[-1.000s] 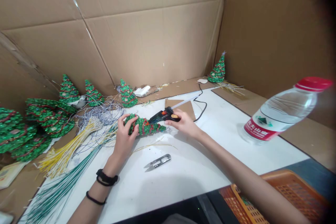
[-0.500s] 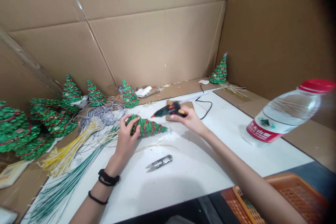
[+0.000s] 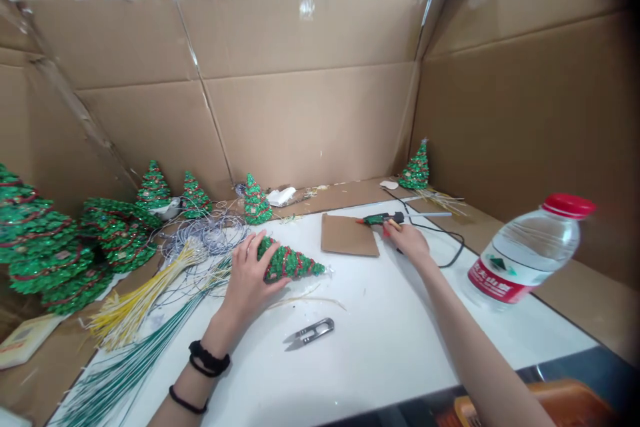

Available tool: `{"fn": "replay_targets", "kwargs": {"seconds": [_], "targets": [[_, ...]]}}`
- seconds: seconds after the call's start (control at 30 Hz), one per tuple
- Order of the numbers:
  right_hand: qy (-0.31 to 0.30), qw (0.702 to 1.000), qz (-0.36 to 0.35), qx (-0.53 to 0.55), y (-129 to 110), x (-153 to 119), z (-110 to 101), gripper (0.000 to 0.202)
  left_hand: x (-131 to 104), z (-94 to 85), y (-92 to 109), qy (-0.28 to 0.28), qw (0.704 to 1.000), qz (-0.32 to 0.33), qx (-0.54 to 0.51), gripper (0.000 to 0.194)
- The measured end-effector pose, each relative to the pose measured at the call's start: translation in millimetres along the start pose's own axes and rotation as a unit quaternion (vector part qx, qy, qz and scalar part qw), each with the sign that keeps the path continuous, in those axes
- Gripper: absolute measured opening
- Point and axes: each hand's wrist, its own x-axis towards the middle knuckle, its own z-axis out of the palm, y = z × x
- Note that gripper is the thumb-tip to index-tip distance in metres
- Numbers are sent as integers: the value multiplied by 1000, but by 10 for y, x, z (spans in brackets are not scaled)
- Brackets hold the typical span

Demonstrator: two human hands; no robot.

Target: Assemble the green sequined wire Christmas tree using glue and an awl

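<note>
My left hand (image 3: 253, 273) grips a small green tree (image 3: 293, 263) trimmed with red, which lies on its side on the white board (image 3: 380, 347), its tip pointing right. My right hand (image 3: 407, 239) holds a glue gun (image 3: 383, 219) by its handle, at the right edge of a brown cardboard piece (image 3: 349, 236). The gun's orange nozzle points left over the cardboard, and a clear stick juts from its back. Thread snips (image 3: 310, 334) lie nearer to me, below the tree. Thin pale strands lie between the tree and the snips.
Several finished trees (image 3: 257, 200) stand at the left and back. Yellow wires (image 3: 145, 300), green wires (image 3: 135, 353) and tangled silvery wire (image 3: 207, 237) lie at left. A water bottle (image 3: 525, 253) stands at right, above an orange basket (image 3: 565, 400). Cardboard walls (image 3: 310, 120) surround the board.
My right hand has carried the glue gun away from the tree, to the right, over to the cardboard piece. My left hand stays on the tree. The view has tilted up.
</note>
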Motion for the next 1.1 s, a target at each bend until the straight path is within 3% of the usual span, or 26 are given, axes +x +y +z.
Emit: {"fn": "replay_targets", "kwargs": {"seconds": [0.2,0.27,0.4,0.5,0.6,0.73,0.87,1.1], "targets": [[86,995,-3,-51,-47,-188,-71,34,-22,41,-9,-35,999,15,6,62],[121,989,-65,-49,-173,-326,-57,31,-30,69,-25,-36,999,7,-6,60],[45,961,-273,-10,-661,-512,102,27,-46,95,-47,-24,999,-12,-43,58],[-31,938,-345,-17,-1125,-403,309,23,-63,90,-55,-21,997,-22,-65,57],[-58,944,-323,-39,-1504,-137,552,17,-78,97,-58,-23,996,-28,-82,56],[-87,951,-290,-60,-1767,131,838,16,-86,124,-54,-14,995,-36,-93,59],[-86,949,-296,-69,-1845,140,1003,20,-88,139,-33,-12,995,-33,-93,60],[-55,941,-320,-93,-1798,5,1089,26,-85,129,-18,-18,995,-39,-94,57]]}}
